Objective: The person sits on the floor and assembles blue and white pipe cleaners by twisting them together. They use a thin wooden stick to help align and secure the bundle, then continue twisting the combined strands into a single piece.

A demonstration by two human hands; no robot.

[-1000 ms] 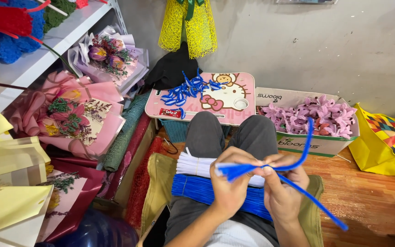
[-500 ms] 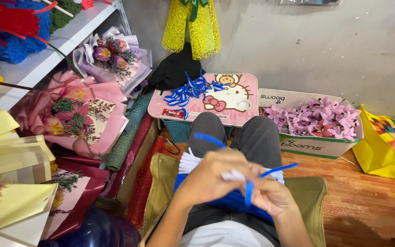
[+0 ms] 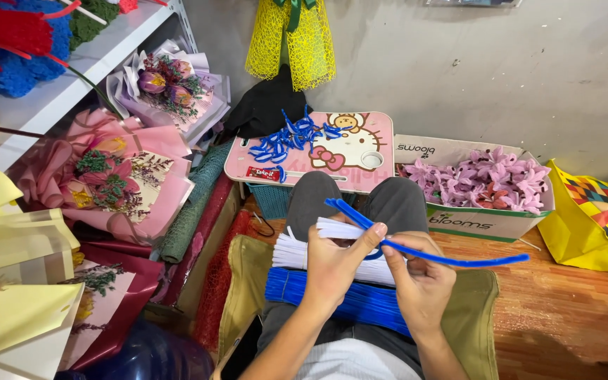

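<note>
Left hand: is closing thumb and fingers around the blue stem, pinching it near its bent upper end.
Right hand: is gripping the same stem just beside the left hand, fingers curling under it.
Blue stem: a thin, fuzzy pipe cleaner, lying between both hands above the lap; its long axis is running from up-left of the left hand out to the right, well past the right hand, where the free tail is hanging in air.
Nearer hand: the right hand is sitting closer to the long free tail; the left is holding the short kinked end.
White stems: a flat bundle, soft and bristly, lying across the lap just under the hands.
Blue bundle: more fuzzy stems, lying below the wrists, nearer the body.
Tray: a pink, rounded lap tray beyond the knees, carrying bent blue pieces.
Box: cardboard, to the right of the right hand, holding pale purple fuzzy flowers.
Bouquets: paper-wrapped, well apart to the left.
</note>
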